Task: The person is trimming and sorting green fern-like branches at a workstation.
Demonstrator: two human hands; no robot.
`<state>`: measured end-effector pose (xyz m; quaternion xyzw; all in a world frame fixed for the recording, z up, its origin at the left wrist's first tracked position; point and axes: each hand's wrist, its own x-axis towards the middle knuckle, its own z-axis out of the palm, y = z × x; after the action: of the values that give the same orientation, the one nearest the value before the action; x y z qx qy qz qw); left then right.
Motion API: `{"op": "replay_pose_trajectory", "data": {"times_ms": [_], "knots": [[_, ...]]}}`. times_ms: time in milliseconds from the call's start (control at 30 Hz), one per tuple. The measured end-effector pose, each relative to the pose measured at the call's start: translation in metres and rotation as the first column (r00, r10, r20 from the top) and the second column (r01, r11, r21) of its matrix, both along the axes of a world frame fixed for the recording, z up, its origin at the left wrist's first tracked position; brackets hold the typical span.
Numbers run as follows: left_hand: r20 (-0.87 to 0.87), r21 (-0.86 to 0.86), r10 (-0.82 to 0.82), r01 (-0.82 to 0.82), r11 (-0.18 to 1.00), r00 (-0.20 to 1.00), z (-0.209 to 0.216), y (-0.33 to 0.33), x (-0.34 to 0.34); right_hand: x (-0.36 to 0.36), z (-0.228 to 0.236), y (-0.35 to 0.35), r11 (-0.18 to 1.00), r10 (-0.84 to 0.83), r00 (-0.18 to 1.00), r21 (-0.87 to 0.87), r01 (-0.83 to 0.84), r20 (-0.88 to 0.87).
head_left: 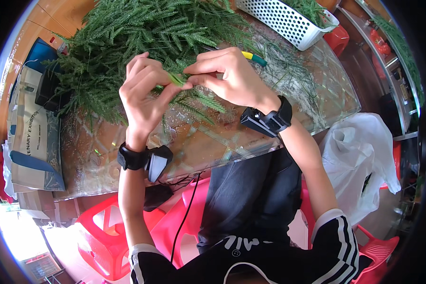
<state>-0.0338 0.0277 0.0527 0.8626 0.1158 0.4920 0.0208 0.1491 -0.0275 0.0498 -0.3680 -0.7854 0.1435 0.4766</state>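
Between both hands' fingers (190,71), a half-hidden green sprig (177,79).

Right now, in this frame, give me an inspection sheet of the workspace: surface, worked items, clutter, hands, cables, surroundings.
Surface: glass-topped table, littered with loose green bits.
Worked items: small green sprig pinched between both hands; big pile of fern-like greenery behind it.
Clutter: white perforated basket with more greenery at the far right; printed paper bag on the left; yellow-and-green tool handle partly hidden behind the right hand.
Hands: left hand and right hand meet fingertip to fingertip on the sprig; each wrist wears a black strapped device.
Cables: black cable hanging below the table edge.
Surroundings: red plastic stools; white plastic bag on the right.
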Motion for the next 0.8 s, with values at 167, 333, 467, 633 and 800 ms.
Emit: {"op": "replay_pose_trajectory", "data": {"times_ms": [167, 333, 467, 633, 800], "knots": [[0.135, -0.670, 0.119, 0.002, 0.743, 0.984, -0.001, -0.015, 0.006, -0.005, -0.003, 0.004, 0.934, -0.141, 0.988, 0.341, 0.110, 0.067], [0.339, -0.939, 0.033, 0.336, 0.074, 0.940, -0.003, -0.001, 0.008, -0.010, -0.003, 0.004, 0.765, -0.350, 0.904, 0.632, 0.123, 0.247], [0.468, -0.862, 0.000, 0.457, -0.219, 0.884, -0.019, 0.007, 0.013, 0.000, -0.013, 0.014, 0.812, -0.313, 0.889, 0.579, 0.069, 0.333], [0.375, -0.927, -0.084, 0.374, -0.033, 0.923, -0.027, 0.015, 0.013, -0.005, -0.018, 0.014, 0.954, -0.236, 0.953, 0.232, 0.190, 0.188], [0.044, -0.809, -0.024, 0.049, 0.585, 0.999, -0.015, -0.001, 0.019, 0.010, 0.003, 0.006, 0.960, -0.263, 0.947, -0.044, 0.275, 0.185]]}}
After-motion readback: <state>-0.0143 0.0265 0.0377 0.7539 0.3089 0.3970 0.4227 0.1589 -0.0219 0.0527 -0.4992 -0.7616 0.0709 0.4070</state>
